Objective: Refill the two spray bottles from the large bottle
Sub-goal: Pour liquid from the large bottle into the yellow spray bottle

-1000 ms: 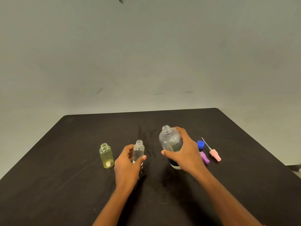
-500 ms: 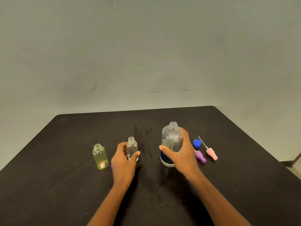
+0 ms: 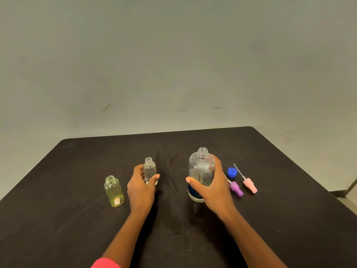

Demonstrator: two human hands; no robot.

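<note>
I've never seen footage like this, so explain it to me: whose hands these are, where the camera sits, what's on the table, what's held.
There is no machine here. A person works with two bare hands, filmed by a wide-angle camera worn on the head that looks forward and down. On the dark table, the left hand grips a small clear bottle and the right hand grips the large bottle. Both bottles are upright and uncapped. To their left stands a yellow-tinted small bottle, also uncapped. Right of the large bottle lie a blue cap, a purple spray head and a pink spray head.
</note>
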